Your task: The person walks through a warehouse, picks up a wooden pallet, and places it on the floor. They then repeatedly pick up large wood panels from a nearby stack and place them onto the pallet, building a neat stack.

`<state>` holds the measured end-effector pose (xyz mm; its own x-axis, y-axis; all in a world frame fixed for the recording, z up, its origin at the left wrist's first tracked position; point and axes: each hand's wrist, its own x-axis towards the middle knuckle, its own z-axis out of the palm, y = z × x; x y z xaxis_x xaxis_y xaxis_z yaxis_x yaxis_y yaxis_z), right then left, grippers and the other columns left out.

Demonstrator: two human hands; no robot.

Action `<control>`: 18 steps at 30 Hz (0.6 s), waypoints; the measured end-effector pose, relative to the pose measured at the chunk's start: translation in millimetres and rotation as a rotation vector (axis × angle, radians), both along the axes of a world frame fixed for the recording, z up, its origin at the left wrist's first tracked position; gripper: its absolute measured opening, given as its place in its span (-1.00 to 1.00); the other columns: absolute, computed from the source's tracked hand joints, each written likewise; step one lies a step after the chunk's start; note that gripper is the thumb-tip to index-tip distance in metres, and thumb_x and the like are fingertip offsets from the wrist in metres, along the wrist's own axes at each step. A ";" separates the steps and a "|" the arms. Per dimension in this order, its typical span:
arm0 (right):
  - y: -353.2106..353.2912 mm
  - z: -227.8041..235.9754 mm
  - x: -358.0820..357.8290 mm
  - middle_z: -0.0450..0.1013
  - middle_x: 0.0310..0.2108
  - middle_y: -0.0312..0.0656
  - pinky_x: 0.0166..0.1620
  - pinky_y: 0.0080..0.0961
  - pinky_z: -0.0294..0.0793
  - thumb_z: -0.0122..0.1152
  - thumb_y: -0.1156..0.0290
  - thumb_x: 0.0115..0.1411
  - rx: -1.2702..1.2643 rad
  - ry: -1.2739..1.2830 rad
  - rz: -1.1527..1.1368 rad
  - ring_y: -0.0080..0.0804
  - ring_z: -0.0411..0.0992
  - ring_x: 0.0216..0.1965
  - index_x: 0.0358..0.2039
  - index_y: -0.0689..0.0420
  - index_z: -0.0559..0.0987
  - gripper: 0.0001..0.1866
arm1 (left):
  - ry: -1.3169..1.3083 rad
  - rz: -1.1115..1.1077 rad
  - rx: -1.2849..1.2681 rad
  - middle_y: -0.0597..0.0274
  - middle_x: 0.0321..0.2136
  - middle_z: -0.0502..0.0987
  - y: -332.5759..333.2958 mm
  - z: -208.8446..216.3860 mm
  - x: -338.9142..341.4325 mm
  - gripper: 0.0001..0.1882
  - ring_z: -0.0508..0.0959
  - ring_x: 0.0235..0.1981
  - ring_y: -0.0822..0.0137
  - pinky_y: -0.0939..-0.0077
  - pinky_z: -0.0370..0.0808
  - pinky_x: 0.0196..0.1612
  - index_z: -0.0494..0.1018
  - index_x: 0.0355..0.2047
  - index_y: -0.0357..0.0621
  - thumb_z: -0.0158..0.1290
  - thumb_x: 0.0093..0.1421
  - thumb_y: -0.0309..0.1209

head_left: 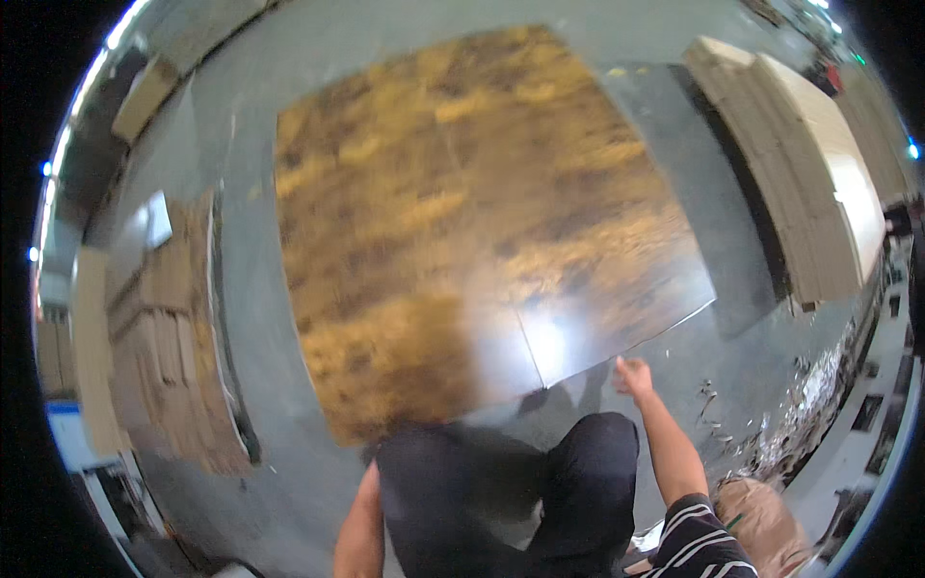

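Observation:
Two large wood-patterned panels, brown and amber with a glossy surface, lie flat side by side on the floor in front of my knees. One is the left panel [385, 289], the other the right panel [597, 193], and a thin seam shows between them at the near edge. My right hand [633, 377] is just beside the near edge of the right panel, its fingers slightly curled and apart, with nothing visible in them. Whether a fingertip touches that edge is unclear. Only my left forearm shows, beside my left knee; my left hand is hidden.
A stack of brown cardboard [178, 337] lies on the left. Tall stacked boards with a pale top [819, 125] stand at the right. Shiny scraps [814, 395] litter the floor at the lower right, near a brown wrapped bundle [761, 525]. A long carton [145, 96] sits at the far left.

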<state>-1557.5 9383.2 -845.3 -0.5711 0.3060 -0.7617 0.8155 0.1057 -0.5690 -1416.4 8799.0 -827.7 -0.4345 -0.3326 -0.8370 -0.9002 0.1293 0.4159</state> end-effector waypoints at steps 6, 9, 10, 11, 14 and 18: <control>-11.5 153.4 146.4 0.59 -0.32 -0.20 -0.29 -0.48 0.56 0.13 -0.11 0.16 0.259 -0.249 0.410 -0.44 0.56 -0.36 -0.15 0.15 0.61 -0.46 | -0.031 -0.128 0.311 0.16 -0.29 0.55 -20.2 171.3 -28.7 -0.55 0.48 -0.23 0.25 0.25 0.46 -0.34 0.44 -0.11 -0.23 0.01 0.25 -0.07; -37.8 251.9 219.2 0.58 -0.41 -0.20 -0.36 -0.37 0.59 0.05 -0.17 0.17 0.150 -0.465 0.252 -0.37 0.56 -0.41 -0.15 0.10 0.61 -0.43 | -0.041 -0.636 0.218 0.22 -0.46 0.48 9.0 269.9 -48.6 -0.46 0.42 -0.59 0.32 0.38 0.47 -0.65 0.44 -0.03 -0.06 0.13 0.13 0.04; -48.1 282.0 239.1 0.57 -0.47 -0.15 -0.38 -0.35 0.58 0.01 -0.19 0.18 0.165 -0.453 0.308 -0.32 0.55 -0.47 -0.15 0.11 0.61 -0.40 | -0.057 -0.964 0.156 0.16 -0.37 0.53 24.5 301.6 -60.4 -0.46 0.49 -0.53 0.27 0.32 0.52 -0.60 0.44 -0.02 -0.09 0.14 0.14 0.01; -59.0 309.4 256.4 0.56 -0.44 -0.07 -0.32 -0.29 0.56 0.04 -0.19 0.13 0.208 -0.421 0.243 -0.22 0.55 -0.43 -0.40 0.16 0.66 -0.40 | -0.003 -1.076 0.357 0.17 -0.34 0.56 41.7 334.6 -66.6 -0.53 0.53 -0.44 0.27 0.33 0.53 -0.59 0.48 -0.05 -0.13 0.12 0.18 -0.05; -101.0 374.5 295.4 0.57 -0.48 -0.21 -0.41 -0.38 0.58 0.05 -0.17 0.16 0.220 -0.323 0.121 -0.35 0.54 -0.51 -0.21 0.09 0.63 -0.45 | -0.009 -1.422 0.567 0.24 -0.38 0.59 81.3 428.8 -85.5 -0.72 0.53 -0.34 0.41 0.48 0.51 -0.26 0.56 -0.16 -0.19 0.09 0.23 -0.26; -181.0 422.7 344.3 0.57 -0.51 -0.27 -0.43 -0.43 0.56 0.11 -0.10 0.15 0.128 -0.165 -0.312 -0.43 0.53 -0.52 -0.27 0.05 0.64 -0.54 | -0.306 -1.703 0.707 0.29 -0.41 0.57 111.1 526.7 -108.6 -0.75 0.50 -0.36 0.46 0.51 0.48 -0.27 0.56 -0.18 -0.22 0.09 0.22 -0.33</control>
<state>-1213.2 9202.2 -422.6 -0.3077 0.5446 -0.7802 0.8995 -0.1008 -0.4252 -1524.9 8910.1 -301.0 0.2882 0.6406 -0.7117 -0.0507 0.7524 0.6567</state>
